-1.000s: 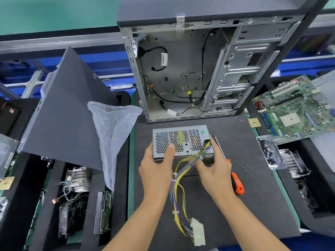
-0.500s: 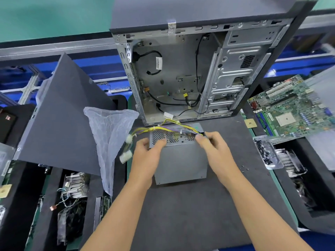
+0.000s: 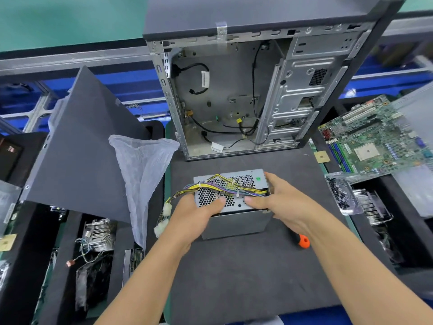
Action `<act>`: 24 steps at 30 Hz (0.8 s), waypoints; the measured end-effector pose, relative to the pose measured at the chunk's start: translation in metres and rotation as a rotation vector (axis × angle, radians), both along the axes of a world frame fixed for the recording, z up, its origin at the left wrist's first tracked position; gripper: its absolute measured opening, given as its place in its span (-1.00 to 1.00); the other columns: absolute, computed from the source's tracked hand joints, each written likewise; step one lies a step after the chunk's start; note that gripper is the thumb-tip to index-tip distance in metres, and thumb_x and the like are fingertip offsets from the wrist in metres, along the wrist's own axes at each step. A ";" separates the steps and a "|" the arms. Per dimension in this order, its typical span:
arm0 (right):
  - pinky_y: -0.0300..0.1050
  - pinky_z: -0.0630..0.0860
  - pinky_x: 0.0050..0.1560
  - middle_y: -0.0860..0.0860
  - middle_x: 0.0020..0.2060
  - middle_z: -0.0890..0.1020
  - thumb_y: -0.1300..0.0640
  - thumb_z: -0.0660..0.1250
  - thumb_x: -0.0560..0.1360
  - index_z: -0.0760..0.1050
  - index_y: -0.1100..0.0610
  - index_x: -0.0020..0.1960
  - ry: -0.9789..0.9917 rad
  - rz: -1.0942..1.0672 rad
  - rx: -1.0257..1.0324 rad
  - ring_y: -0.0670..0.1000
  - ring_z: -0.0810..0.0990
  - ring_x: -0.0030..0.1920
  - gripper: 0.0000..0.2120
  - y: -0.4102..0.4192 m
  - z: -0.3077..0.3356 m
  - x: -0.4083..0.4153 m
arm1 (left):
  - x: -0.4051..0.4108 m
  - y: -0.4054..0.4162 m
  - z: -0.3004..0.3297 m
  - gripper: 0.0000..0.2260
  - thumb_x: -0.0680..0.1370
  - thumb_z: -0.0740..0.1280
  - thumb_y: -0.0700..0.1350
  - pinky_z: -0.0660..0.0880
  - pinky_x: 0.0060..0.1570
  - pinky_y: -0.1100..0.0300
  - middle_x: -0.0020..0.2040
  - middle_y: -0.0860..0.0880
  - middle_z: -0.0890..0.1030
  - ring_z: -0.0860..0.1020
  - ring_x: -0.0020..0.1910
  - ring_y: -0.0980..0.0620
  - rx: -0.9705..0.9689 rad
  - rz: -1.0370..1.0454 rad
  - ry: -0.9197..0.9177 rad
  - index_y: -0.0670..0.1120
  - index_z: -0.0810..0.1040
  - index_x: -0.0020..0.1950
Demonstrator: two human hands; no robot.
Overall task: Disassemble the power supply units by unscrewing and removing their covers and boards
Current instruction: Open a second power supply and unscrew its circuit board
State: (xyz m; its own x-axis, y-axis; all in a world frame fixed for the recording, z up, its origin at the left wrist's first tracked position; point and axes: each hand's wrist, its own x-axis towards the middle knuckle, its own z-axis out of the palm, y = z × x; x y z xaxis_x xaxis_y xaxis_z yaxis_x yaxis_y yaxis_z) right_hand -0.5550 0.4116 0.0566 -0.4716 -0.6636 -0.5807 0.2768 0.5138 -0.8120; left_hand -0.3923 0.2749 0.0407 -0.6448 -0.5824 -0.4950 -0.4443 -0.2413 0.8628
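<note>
A grey metal power supply unit (image 3: 236, 222) stands on the dark mat, its perforated face turned up toward me. A bundle of yellow, purple and black wires (image 3: 218, 186) runs across that face and hangs off the left side, ending in white connectors (image 3: 161, 227). My left hand (image 3: 192, 220) grips the unit's left edge with the thumb on the perforated face. My right hand (image 3: 283, 202) grips the right edge, thumb on the face near the wire exit. An orange-handled screwdriver (image 3: 303, 241) lies on the mat, partly hidden under my right wrist.
An open, stripped computer case (image 3: 234, 90) stands behind the unit. A green motherboard (image 3: 375, 137) and a clear tray of screws (image 3: 339, 193) are at the right. A dark side panel (image 3: 77, 146) and a plastic bag (image 3: 143, 170) are at the left, with bins of heatsinks below.
Both hands have turned the power supply over on the mat. The wire bundle swung from hanging toward me to lying across the top and off to the left. The screwdriver shows again.
</note>
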 end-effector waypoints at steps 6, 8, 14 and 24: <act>-0.19 0.51 0.20 -0.24 0.04 0.68 0.22 0.49 0.46 0.50 -0.11 0.32 0.185 -0.004 -0.012 -0.25 0.60 0.10 -0.50 0.006 -0.008 0.011 | 0.005 0.020 -0.010 -0.85 0.53 0.45 0.05 0.46 -0.10 0.21 -0.13 0.24 0.69 0.60 -0.15 0.32 -0.174 0.064 -0.006 0.35 0.62 -0.12; 0.00 0.46 0.32 -0.24 0.05 0.67 0.18 0.50 0.45 0.51 -0.15 0.30 0.254 -0.014 0.011 -0.11 0.57 0.21 -0.51 0.006 -0.009 0.011 | 0.004 0.026 -0.011 -0.81 0.53 0.44 0.08 0.42 -0.17 0.26 -0.17 0.29 0.67 0.57 -0.18 0.37 -0.221 0.097 -0.019 0.41 0.58 -0.15; -0.14 0.52 0.15 -0.28 0.00 0.66 0.12 0.49 0.46 0.56 -0.14 0.25 0.365 -0.103 0.001 -0.17 0.57 0.11 -0.60 0.005 -0.014 0.016 | -0.004 0.027 -0.016 -0.93 0.49 0.47 0.08 0.44 -0.15 0.23 -0.19 0.24 0.67 0.60 -0.15 0.25 -0.247 0.230 -0.032 0.12 0.64 -0.11; -0.28 0.45 -0.21 -0.26 -0.10 0.67 -0.05 0.47 0.44 0.59 -0.25 0.01 0.476 -0.204 0.047 -0.18 0.57 -0.04 -0.83 0.001 -0.008 0.024 | -0.008 0.022 -0.012 -0.81 0.45 0.50 0.10 0.40 -0.19 0.31 -0.16 0.20 0.68 0.58 -0.16 0.31 -0.259 0.323 -0.012 0.05 0.63 -0.04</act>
